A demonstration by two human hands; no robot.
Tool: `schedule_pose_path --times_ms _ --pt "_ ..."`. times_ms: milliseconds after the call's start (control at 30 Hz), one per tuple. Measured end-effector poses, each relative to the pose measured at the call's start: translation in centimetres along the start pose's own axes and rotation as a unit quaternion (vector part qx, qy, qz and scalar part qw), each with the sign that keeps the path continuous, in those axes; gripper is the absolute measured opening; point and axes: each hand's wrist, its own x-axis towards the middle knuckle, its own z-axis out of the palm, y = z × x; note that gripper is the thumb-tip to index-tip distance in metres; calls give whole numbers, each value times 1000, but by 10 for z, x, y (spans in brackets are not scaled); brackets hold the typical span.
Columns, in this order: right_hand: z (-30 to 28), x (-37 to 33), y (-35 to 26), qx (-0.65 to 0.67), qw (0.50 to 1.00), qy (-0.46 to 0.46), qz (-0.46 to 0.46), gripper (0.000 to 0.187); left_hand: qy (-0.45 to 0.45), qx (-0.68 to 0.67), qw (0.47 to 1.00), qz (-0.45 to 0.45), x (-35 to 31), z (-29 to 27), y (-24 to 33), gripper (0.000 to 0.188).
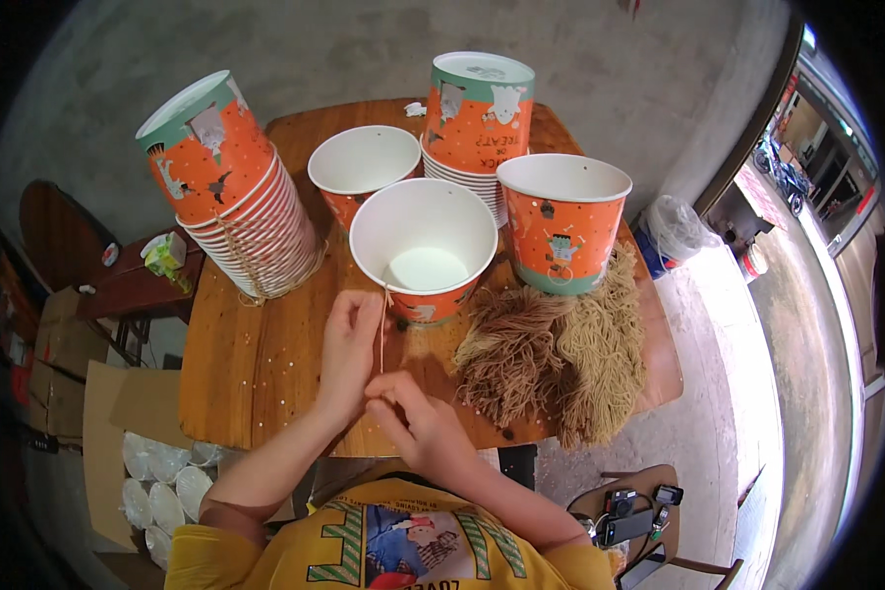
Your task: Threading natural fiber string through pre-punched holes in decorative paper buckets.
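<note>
A paper bucket (425, 307), orange outside and white inside, stands upright on the wooden table in front of me. From a hole near its front rim a thin beige cord (383, 329) hangs toward me, drawn fairly straight. My left hand (349, 339) is closed at the upper part of this cord, close against the bucket's front; its fingertips are partly hidden. Lower down, my right hand (413, 418) pinches the cord's near end. Two bundles of cut cord, one brown (511, 354) and one tan (605, 359), lie to the right and hang over the table edge.
Two more upright buckets (364, 162) (565, 231) stand behind and right. Tall stacks of upside-down buckets (251, 231) (480, 118) are at the left, tied with cord, and at the back. A carton (118, 398) with white wrapped items sits lower left; a chair (649, 511) holds small devices.
</note>
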Motion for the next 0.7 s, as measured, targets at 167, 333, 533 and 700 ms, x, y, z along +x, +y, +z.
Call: schedule_pose_path --times_ms 167,333,533,700 --pt "-40 -2 -78 25 990 -137 -28 15 -187 336 848 364 -38 2 -36 26" --pt "-36 -3 -134 183 935 -294 -77 14 -120 457 772 425 -15 55 20 49" --pt "-26 -14 -153 -82 927 -341 -132 15 -91 559 737 370 6 29 41 28" --pt "-62 -40 -137 80 970 -212 -83 19 -60 558 751 347 17 -30 51 17"
